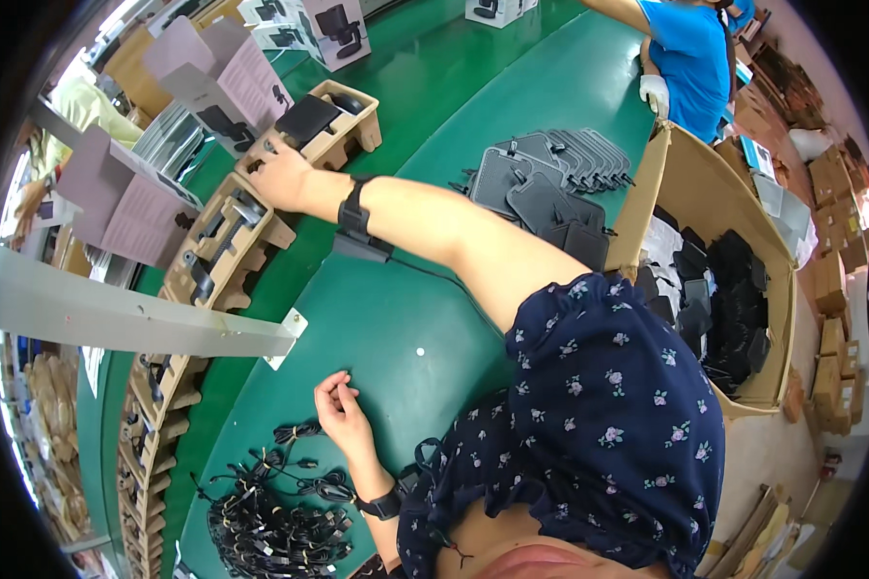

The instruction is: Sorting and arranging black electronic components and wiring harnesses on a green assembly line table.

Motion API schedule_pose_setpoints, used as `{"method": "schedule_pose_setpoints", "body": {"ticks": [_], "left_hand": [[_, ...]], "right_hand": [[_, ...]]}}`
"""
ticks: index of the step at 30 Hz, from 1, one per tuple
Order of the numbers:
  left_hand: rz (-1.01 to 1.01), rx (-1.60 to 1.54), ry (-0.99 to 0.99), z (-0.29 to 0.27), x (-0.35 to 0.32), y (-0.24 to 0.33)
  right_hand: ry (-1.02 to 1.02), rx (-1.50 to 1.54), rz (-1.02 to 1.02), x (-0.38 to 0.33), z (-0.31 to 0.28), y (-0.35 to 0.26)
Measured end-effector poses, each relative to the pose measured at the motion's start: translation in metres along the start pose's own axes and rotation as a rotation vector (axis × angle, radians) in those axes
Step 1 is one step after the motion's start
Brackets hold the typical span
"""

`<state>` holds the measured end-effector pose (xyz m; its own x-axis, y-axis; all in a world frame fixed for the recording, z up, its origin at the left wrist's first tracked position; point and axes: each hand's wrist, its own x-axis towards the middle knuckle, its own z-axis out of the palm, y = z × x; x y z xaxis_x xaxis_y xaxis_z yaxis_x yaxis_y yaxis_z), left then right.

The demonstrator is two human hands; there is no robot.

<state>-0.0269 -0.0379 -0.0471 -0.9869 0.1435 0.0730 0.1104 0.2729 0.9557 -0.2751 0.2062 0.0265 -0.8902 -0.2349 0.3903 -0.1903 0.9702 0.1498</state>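
My right hand (285, 179) reaches across to the row of moulded cardboard trays, its fingers bent down into the near end of a tray (365, 128) that holds a flat black part (307, 118). What those fingers grip is hidden by the hand. Beside it, a second tray (278, 234) carries a black stand-like part (230, 232). My left hand (343, 413) hovers over the green table with its fingers loosely curled and nothing in them. Close by lies a heap of bundled black cables (275, 526). Both wrists wear black bands.
Several black flat panels (541, 183) are stacked on the table (396, 318). An open carton (782, 318) of black parts stands at right. A metal bar (145, 314) crosses at left. Printed boxes (222, 87) line the far side. A person in blue (686, 63) works beyond.
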Motion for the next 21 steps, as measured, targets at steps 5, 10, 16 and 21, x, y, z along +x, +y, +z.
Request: {"method": "schedule_pose_setpoints", "body": {"ticks": [5,10,16,21], "left_hand": [[-0.015,0.003,-0.025,-0.003,0.003,0.004],[-0.050,-0.040,-0.028,-0.010,0.001,0.005],[0.009,0.010,-0.031,-0.015,-0.001,0.006],[0.007,0.020,-0.037,-0.016,0.001,0.000]], "right_hand": [[0.160,0.236,0.008,-0.018,-0.004,0.023],[-0.051,0.176,-0.089,-0.065,-0.079,0.063],[-0.515,-0.090,0.169,-0.186,-0.165,0.120],[-0.474,-0.106,0.186,-0.283,-0.175,0.113]]}}
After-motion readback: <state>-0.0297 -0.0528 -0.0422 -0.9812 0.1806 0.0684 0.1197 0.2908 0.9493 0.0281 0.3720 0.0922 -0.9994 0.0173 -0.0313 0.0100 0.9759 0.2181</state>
